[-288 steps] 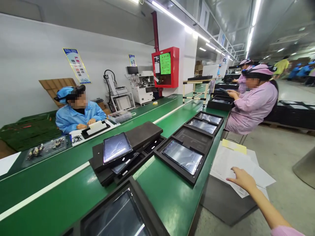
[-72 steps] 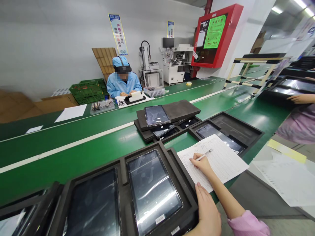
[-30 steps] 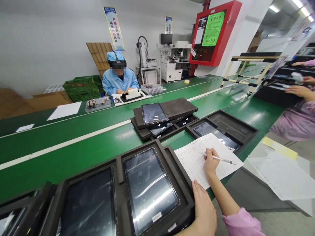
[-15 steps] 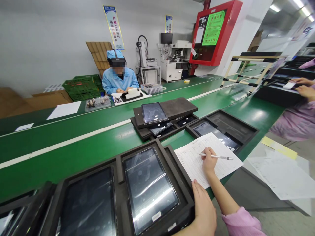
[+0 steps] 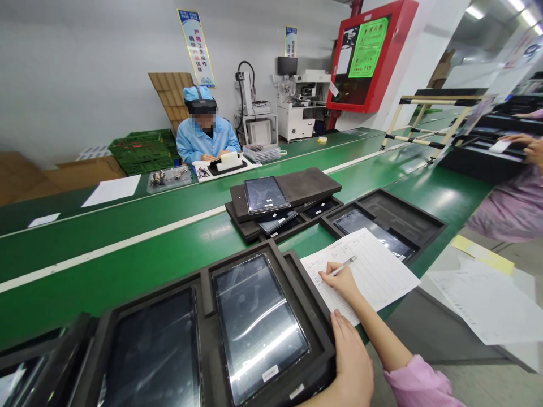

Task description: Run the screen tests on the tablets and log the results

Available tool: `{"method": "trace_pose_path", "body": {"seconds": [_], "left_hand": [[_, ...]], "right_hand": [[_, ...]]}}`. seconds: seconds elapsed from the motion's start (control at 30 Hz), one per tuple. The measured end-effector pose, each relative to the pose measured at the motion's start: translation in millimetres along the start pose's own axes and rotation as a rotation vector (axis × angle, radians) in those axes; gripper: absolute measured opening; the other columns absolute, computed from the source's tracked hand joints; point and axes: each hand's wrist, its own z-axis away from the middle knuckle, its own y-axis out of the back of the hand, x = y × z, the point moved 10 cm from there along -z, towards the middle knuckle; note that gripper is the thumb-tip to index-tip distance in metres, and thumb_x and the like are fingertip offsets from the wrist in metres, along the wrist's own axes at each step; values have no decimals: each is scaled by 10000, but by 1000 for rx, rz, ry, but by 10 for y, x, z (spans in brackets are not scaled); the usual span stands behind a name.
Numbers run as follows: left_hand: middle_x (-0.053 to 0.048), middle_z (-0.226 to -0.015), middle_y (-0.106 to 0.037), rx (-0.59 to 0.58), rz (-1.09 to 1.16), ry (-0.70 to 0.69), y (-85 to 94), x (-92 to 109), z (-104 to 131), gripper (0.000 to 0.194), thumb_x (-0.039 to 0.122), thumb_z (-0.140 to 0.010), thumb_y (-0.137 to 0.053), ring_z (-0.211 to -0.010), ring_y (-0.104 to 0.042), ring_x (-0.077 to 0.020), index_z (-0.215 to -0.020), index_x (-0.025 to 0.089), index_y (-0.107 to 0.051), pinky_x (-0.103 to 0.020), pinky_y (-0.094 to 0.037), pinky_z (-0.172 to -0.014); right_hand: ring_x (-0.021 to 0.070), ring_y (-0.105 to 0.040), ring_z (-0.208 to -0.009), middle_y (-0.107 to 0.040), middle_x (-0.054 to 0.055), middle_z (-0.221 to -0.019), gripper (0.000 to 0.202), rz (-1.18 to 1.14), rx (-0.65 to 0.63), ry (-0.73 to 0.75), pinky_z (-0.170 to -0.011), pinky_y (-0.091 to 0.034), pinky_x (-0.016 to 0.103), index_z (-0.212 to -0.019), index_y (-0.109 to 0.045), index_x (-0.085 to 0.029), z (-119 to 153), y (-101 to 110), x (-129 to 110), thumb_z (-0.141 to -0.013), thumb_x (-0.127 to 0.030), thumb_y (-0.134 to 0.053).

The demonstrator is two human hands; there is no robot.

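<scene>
A white pen (image 5: 345,264) is pinched in my right hand (image 5: 341,281), its tip down near the left side of a printed form (image 5: 373,268). Small handwriting fills part of the form's grid. My left hand (image 5: 352,353) lies with outstretched fingers along the right edge of a black foam tray (image 5: 320,325), its fingertips by the form's lower corner. In that tray sit a tablet screen (image 5: 261,322) with a small white label and a second, darker screen (image 5: 153,350). The form overlaps another foam tray (image 5: 424,217) holding a screen (image 5: 352,220).
Beyond the form, foam trays (image 5: 305,186) are piled with screens on and between them. More trays (image 5: 63,362) lean at the lower left. Loose papers (image 5: 487,299) lie on a lower surface at right. A co-worker in blue (image 5: 207,133) sits across the green bench (image 5: 127,254); another person's pink sleeve (image 5: 509,209) is at right.
My right hand has moved left across the form with the pen, which now tilts the other way. My left hand stays in place. The co-worker's hand at far right has shifted.
</scene>
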Motion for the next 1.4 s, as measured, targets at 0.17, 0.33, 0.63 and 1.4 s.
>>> {"method": "trace_pose_path", "body": {"seconds": [0.17,0.33,0.63,1.4], "left_hand": [[-299,-1211,-662,-13,-71,-42,101,20,-57,710,539,-682,-780,-1247,-526,-457,-1112,-25,-745,-607,-216,-1219],[-279,-1239,-660,-70,-104,-13,240,-21,-94,709,530,-660,-808,-1266,-520,-452,-1134,6,-746,-605,-195,-1232],[-230,-1246,-675,-90,-76,-25,229,-24,-94,646,530,-698,-773,-1276,-520,-436,-1140,59,-757,-604,-184,-1235],[-237,-1227,-687,-87,-177,-56,161,22,-117,768,673,-637,-790,-1227,-563,-435,-1119,76,-766,-609,-240,-1204]], "right_hand": [[93,-353,-470,-376,-79,-508,567,69,-25,64,-490,-280,213,-547,-408,-199,-3,-46,14,-818,-571,-740],[97,-365,-479,-365,-81,-525,592,111,-40,81,-493,-304,217,-569,-398,-198,-2,-62,53,-870,-596,-717],[96,-384,-487,-378,-80,-539,581,126,-43,74,-500,-333,213,-582,-410,-191,1,-65,76,-902,-565,-718],[89,-370,-475,-361,-87,-540,568,157,-47,125,-484,-328,204,-593,-403,-188,15,-64,78,-937,-528,-701]]}}
